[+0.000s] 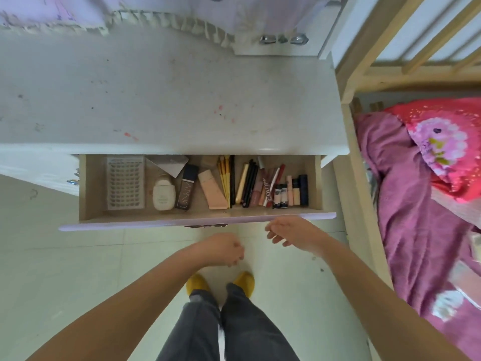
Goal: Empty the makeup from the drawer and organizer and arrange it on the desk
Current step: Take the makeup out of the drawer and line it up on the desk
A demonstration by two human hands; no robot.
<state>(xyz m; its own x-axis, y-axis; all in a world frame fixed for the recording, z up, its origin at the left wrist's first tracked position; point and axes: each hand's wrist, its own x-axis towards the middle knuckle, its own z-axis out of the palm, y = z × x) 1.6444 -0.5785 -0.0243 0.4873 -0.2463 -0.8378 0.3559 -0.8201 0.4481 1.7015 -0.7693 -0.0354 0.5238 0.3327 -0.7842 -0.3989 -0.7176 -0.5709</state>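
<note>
The drawer under the white desk stands pulled out, its lilac front toward me. Inside lie a clear lash tray, a white bottle, a dark foundation bottle, a peach tube, yellow-handled brushes, several pencils and lip products. My left hand hangs below the drawer front with loosely curled fingers, holding nothing. My right hand hovers just under the front's right part, fingers relaxed and apart, empty.
A wooden bed frame with a purple blanket and a red pillow stands close on the right. A frilled cloth and a mirror base line the desk's back edge. Pale floor tiles lie below.
</note>
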